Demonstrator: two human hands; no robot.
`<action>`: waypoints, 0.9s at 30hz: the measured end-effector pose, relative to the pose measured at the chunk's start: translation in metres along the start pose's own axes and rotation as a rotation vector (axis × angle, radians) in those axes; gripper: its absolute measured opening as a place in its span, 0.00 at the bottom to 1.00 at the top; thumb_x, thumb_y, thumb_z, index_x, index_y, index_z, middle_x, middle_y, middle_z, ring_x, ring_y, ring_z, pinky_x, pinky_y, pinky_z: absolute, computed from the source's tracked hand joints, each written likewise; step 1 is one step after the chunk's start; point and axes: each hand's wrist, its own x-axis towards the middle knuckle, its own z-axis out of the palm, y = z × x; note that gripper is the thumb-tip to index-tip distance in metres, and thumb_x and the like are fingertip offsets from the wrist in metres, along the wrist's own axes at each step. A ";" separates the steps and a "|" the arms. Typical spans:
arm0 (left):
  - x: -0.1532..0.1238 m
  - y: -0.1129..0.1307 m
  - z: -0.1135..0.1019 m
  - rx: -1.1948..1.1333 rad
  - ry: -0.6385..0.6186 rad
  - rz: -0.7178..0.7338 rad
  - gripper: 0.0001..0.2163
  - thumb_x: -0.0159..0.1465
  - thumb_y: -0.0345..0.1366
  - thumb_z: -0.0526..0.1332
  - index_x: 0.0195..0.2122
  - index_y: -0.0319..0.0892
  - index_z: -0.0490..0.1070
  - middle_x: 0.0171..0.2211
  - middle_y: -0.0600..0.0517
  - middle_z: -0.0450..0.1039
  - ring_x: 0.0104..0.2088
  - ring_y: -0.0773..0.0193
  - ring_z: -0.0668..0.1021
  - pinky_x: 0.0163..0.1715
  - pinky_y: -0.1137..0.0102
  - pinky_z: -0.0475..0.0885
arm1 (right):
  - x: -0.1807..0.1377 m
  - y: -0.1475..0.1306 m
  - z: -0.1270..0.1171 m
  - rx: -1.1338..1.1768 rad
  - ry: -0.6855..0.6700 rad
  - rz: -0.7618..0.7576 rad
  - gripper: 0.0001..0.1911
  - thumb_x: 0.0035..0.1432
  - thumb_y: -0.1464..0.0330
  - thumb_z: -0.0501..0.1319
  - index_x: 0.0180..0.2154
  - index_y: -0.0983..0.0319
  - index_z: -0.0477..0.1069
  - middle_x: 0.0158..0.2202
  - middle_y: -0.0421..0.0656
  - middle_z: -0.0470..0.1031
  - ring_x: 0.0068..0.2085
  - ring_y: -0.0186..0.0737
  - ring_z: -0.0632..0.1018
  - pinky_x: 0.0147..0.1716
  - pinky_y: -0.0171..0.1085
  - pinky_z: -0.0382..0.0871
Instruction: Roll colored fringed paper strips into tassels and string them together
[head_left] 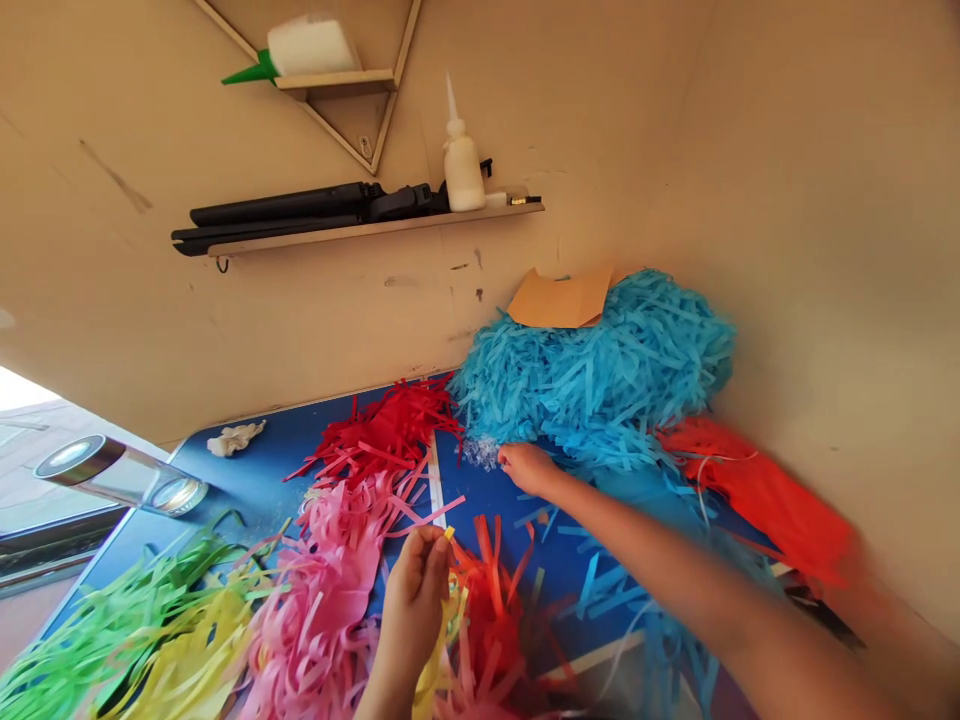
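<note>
The left hand (420,570) pinches a yellow strip (450,533); farther right, the right hand (527,468), its grasp unclear, meets clear shreds (480,452).

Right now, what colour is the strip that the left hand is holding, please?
The strip in the left hand is yellow, seen best in the head view.

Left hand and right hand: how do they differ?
The left hand pinches a yellow strip; the right hand is at a small clear, shiny pile, its grip unclear. The left hand is nearer the camera, pointing away from it; the right hand reaches farther out, pointing leftward. Both are bare, over the blue table.
</note>
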 end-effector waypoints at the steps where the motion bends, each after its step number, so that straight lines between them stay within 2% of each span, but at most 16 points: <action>1: -0.001 -0.001 0.001 0.003 -0.009 0.001 0.17 0.63 0.54 0.56 0.32 0.44 0.64 0.23 0.59 0.62 0.19 0.71 0.63 0.20 0.74 0.61 | 0.000 0.003 -0.002 -0.001 -0.010 -0.004 0.07 0.63 0.71 0.60 0.42 0.64 0.75 0.43 0.45 0.77 0.44 0.41 0.77 0.44 0.39 0.68; 8: -0.007 -0.003 0.003 0.142 0.021 0.048 0.16 0.64 0.52 0.55 0.30 0.44 0.65 0.22 0.58 0.62 0.22 0.68 0.65 0.23 0.73 0.61 | -0.002 0.002 -0.003 0.004 -0.037 -0.003 0.07 0.64 0.70 0.60 0.43 0.65 0.73 0.43 0.44 0.76 0.43 0.40 0.77 0.44 0.42 0.71; 12: -0.006 -0.007 0.007 0.140 0.033 0.052 0.16 0.64 0.52 0.55 0.30 0.44 0.66 0.22 0.58 0.62 0.23 0.68 0.65 0.24 0.73 0.61 | 0.000 0.000 -0.002 0.007 -0.047 -0.006 0.06 0.65 0.69 0.60 0.40 0.65 0.73 0.43 0.44 0.75 0.43 0.40 0.76 0.46 0.43 0.70; 16: -0.002 -0.011 0.011 -0.045 0.034 -0.054 0.18 0.60 0.55 0.59 0.30 0.43 0.67 0.22 0.57 0.66 0.22 0.68 0.68 0.22 0.74 0.63 | -0.006 -0.013 -0.012 0.027 -0.053 -0.027 0.05 0.63 0.73 0.60 0.38 0.66 0.75 0.41 0.47 0.76 0.42 0.41 0.77 0.42 0.39 0.69; 19: 0.003 -0.007 0.014 -0.290 0.043 -0.202 0.19 0.51 0.54 0.68 0.29 0.43 0.69 0.31 0.51 0.76 0.34 0.60 0.78 0.32 0.70 0.72 | -0.028 -0.045 -0.019 0.069 -0.029 -0.088 0.05 0.62 0.72 0.61 0.37 0.64 0.76 0.39 0.46 0.78 0.41 0.40 0.77 0.40 0.34 0.66; 21: 0.005 -0.002 0.015 -0.477 0.011 -0.316 0.19 0.46 0.50 0.72 0.28 0.42 0.70 0.37 0.49 0.78 0.41 0.55 0.80 0.40 0.65 0.74 | -0.047 -0.070 -0.018 0.103 0.011 -0.147 0.06 0.64 0.69 0.60 0.39 0.61 0.76 0.40 0.42 0.78 0.43 0.37 0.77 0.40 0.32 0.65; 24: 0.006 0.003 0.013 -0.638 -0.042 -0.399 0.19 0.43 0.46 0.75 0.28 0.42 0.71 0.32 0.50 0.80 0.36 0.56 0.82 0.36 0.67 0.75 | -0.071 -0.094 -0.009 0.125 0.062 -0.174 0.07 0.65 0.69 0.59 0.40 0.60 0.75 0.40 0.42 0.77 0.41 0.37 0.77 0.39 0.32 0.65; 27: 0.004 0.005 0.005 -0.658 -0.046 -0.448 0.19 0.41 0.45 0.76 0.28 0.41 0.73 0.32 0.49 0.81 0.36 0.55 0.82 0.32 0.68 0.76 | -0.081 -0.094 0.002 0.164 0.158 -0.277 0.06 0.63 0.72 0.59 0.39 0.61 0.75 0.38 0.42 0.77 0.39 0.37 0.76 0.37 0.33 0.65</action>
